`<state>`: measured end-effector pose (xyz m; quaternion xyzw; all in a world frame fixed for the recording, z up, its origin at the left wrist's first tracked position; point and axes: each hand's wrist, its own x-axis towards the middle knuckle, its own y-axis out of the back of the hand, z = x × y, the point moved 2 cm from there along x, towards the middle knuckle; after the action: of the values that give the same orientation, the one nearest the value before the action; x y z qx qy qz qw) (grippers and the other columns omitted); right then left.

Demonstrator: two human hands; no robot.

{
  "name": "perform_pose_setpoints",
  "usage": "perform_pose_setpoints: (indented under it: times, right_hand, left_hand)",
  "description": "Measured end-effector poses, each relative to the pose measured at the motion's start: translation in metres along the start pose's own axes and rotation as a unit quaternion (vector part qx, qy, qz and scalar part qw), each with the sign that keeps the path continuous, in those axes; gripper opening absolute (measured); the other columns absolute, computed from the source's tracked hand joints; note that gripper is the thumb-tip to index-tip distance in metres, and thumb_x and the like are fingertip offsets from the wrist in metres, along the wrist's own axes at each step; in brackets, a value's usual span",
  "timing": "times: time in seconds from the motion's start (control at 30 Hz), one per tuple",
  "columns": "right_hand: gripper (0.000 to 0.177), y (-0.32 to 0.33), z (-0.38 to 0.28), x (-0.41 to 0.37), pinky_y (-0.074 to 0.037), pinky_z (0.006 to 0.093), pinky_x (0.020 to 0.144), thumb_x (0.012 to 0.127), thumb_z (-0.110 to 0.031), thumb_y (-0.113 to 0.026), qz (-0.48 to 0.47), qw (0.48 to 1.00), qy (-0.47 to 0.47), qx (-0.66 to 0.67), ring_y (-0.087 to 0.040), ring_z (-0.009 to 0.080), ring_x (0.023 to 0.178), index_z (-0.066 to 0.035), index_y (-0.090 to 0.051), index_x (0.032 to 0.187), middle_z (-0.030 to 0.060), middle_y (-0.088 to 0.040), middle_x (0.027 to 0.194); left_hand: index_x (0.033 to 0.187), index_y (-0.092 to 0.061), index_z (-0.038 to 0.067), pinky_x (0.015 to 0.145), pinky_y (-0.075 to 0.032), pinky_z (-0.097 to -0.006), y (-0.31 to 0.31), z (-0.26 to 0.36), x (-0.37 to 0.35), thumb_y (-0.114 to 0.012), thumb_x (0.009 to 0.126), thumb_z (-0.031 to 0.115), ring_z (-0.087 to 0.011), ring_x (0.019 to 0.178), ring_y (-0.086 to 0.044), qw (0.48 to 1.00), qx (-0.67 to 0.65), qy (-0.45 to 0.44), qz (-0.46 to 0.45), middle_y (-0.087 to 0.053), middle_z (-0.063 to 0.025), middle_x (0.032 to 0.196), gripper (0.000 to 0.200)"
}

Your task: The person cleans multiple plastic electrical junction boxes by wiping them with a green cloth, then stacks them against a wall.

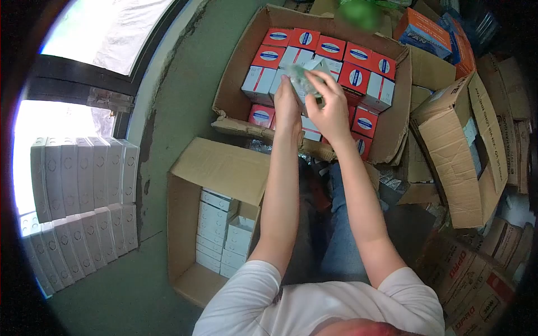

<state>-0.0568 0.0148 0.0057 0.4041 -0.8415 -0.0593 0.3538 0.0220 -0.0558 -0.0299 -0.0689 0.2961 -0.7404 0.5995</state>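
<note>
- Left hand (287, 105) and right hand (332, 109) both pinch a clear packet (304, 75), fingers closed on it.
- The packet sits between them, above the open carton (240, 61) of red-and-white boxes (354, 75).

White boxes (84, 190) stand in seemingly 2 rows.

The big open carton (235, 95) is brown corrugated cardboard, matt and rough, its near flap torn; the red-and-white boxes (353, 75) inside it are smooth printed card with a slight sheen; over them, the packet (305, 78) gripped by the left hand (287, 103) and right hand (330, 109) is thin, crinkled, glossy clear plastic. Nearer than that carton, a second carton (224, 168) is the same dull cardboard, holding matt white card boxes (216, 224); the floor (185, 112) to its left looks matt green and scuffed.
</note>
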Motion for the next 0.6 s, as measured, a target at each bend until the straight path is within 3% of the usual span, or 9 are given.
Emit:
perform_pose_setpoints:
  times: [0.1,0.23,0.27,0.37,0.4,0.5,0.53,0.6]
  right_hand:
    - [0.036,0.007,0.007,0.0,-0.044,0.0411,0.095,0.085,-0.026,-0.064,0.029,0.997,-0.071,0.001,-0.056,0.0343,0.108,0.0,-0.067,0.11,0.017,-0.059,0.113]
    - [0.031,0.011,0.014,-0.001,-0.046,0.0418,0.091,0.079,-0.032,-0.075,0.017,0.989,-0.149,0.001,-0.055,0.0348,0.11,-0.007,-0.073,0.097,0.0185,-0.054,0.117]
    - [0.023,0.008,0.008,-0.003,-0.046,0.0416,0.09,0.076,-0.025,-0.078,0.02,0.997,-0.072,-0.02,-0.056,0.0337,0.107,-0.011,-0.074,0.094,0.018,-0.054,0.114]
    - [0.02,-0.004,-0.005,-0.01,-0.047,0.0401,0.089,0.075,-0.018,-0.076,-0.009,0.996,-0.066,0.051,-0.058,0.0326,0.1,-0.011,-0.074,0.094,0.016,-0.056,0.109]
    - [0.026,0.0,-0.003,-0.008,-0.048,0.0386,0.086,0.076,-0.012,-0.073,0.017,0.999,0.013,-0.039,-0.059,0.0314,0.094,-0.011,-0.072,0.102,0.0136,-0.057,0.104]
    - [0.041,0.017,0.018,0.005,-0.049,0.0382,0.083,0.076,-0.009,-0.071,0.058,0.994,-0.095,-0.013,-0.06,0.0305,0.095,-0.01,-0.065,0.117,0.0129,-0.057,0.101]
    - [0.045,0.02,0.019,0.01,-0.05,0.0385,0.079,0.077,-0.007,-0.07,0.089,0.993,-0.069,-0.03,-0.062,0.0306,0.093,-0.008,-0.059,0.121,0.0145,-0.06,0.099]
    - [0.041,0.015,0.007,0.003,-0.05,0.0385,0.078,0.077,-0.006,-0.07,0.064,0.992,-0.103,0.045,-0.063,0.0307,0.091,-0.008,-0.06,0.117,0.015,-0.062,0.099]
  left_hand:
    - [0.113,-0.057,-0.003,0.077,-0.049,-0.0328,-0.003,0.007,-0.006,-0.035,0.104,0.039,-0.0179,0.088,-0.062,0.998,0.038,0.005,0.053,-0.065,-0.0117,0.099,0.048]
    - [0.111,-0.057,-0.005,0.076,-0.05,-0.0346,-0.002,0.008,-0.004,-0.039,0.101,0.038,-0.0205,0.088,-0.064,0.995,-0.034,-0.002,0.091,-0.064,-0.0141,0.1,0.048]
    - [0.109,-0.057,-0.006,0.075,-0.05,-0.036,0.003,0.003,0.001,-0.041,0.1,0.037,-0.0217,0.087,-0.064,0.994,-0.048,-0.013,0.098,-0.064,-0.0143,0.099,0.047]
    - [0.108,-0.057,-0.006,0.075,-0.05,-0.0372,0.009,0.006,0.0,-0.042,0.098,0.036,-0.0224,0.086,-0.064,0.991,-0.071,0.011,0.117,-0.064,-0.0144,0.098,0.046]
    - [0.107,-0.058,-0.006,0.075,-0.049,-0.0371,0.01,0.005,0.001,-0.042,0.098,0.036,-0.0223,0.085,-0.064,0.991,-0.068,0.017,0.111,-0.064,-0.0143,0.098,0.046]
    - [0.105,-0.058,-0.006,0.074,-0.049,-0.037,0.007,0.007,0.001,-0.043,0.096,0.035,-0.022,0.083,-0.063,0.993,-0.045,0.022,0.102,-0.064,-0.0141,0.095,0.044]
    - [0.104,-0.059,-0.005,0.074,-0.049,-0.0369,0.001,0.008,-0.003,-0.043,0.096,0.034,-0.0219,0.082,-0.064,0.994,-0.027,0.018,0.107,-0.064,-0.0139,0.094,0.043]
    - [0.102,-0.06,-0.005,0.073,-0.05,-0.0372,-0.002,0.004,-0.004,-0.043,0.095,0.033,-0.0219,0.08,-0.064,0.994,-0.017,0.031,0.104,-0.064,-0.0132,0.091,0.042]
